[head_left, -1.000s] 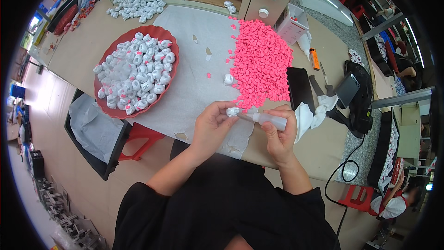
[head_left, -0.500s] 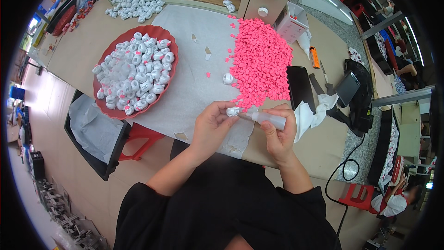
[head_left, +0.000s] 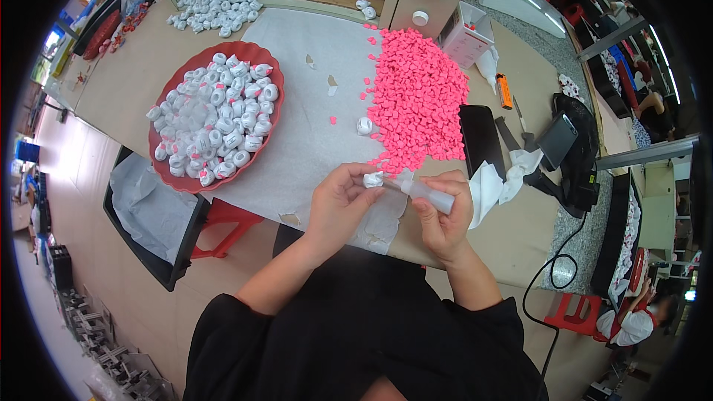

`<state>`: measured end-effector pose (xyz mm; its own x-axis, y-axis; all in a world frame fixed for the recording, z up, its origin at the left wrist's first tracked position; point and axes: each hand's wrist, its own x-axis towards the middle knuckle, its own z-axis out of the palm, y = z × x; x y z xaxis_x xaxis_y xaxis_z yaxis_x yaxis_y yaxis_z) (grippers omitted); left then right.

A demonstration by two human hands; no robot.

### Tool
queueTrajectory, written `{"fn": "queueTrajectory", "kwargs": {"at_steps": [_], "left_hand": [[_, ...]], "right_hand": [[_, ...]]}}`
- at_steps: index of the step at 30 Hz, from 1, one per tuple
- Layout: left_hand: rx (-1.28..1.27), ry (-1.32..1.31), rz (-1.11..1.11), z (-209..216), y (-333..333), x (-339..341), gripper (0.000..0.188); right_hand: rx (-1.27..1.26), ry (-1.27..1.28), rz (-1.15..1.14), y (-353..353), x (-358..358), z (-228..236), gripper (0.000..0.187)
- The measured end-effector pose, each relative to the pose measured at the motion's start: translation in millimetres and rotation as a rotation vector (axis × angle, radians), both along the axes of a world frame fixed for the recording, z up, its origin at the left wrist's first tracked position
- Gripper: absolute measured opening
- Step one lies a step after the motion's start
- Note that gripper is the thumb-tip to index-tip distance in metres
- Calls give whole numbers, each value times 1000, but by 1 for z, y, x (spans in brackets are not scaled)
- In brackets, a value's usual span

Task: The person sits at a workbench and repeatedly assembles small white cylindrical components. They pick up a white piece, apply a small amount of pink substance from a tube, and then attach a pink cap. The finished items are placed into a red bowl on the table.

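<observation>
Between thumb and fingers, my left hand [head_left: 338,204] pinches a small white rounded piece [head_left: 373,179]. My right hand [head_left: 448,215] grips a translucent squeeze bottle [head_left: 429,196], tilted with its narrow tip pointing left at the white piece. Whether tip and piece touch is too small to tell. Just beyond both hands spreads a heap of small pink pieces [head_left: 420,96]. One more white piece [head_left: 365,126] lies at the heap's left edge. At the left, a red scalloped bowl [head_left: 277,115] holds many white pieces, some showing pink bits.
White paper [head_left: 312,148] covers the table's middle. Right of the pink heap lie a black phone [head_left: 481,137], crumpled white tissue [head_left: 486,189], an orange lighter-like object [head_left: 505,92] and a black device with a cable [head_left: 575,156]. More white pieces [head_left: 223,0] are piled at the back.
The bottle in my right hand has tilted slightly, its base end dropping lower. My left hand keeps the white piece in nearly the same place.
</observation>
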<state>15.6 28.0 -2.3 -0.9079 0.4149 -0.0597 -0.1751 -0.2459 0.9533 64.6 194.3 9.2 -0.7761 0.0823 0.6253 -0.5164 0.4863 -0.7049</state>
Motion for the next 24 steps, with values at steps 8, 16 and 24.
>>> {"fn": "queueTrajectory", "kwargs": {"at_steps": [8, 16, 24], "left_hand": [[-10, -1, 3, 1, 0, 0, 28], [-2, 28, 26, -1, 0, -1, 27], [4, 22, 22, -2, 1, -1, 26]], "right_hand": [[21, 25, -11, 0, -1, 1, 31], [18, 0, -20, 2, 1, 0, 32], [-18, -53, -15, 4, 2, 0, 31]]}}
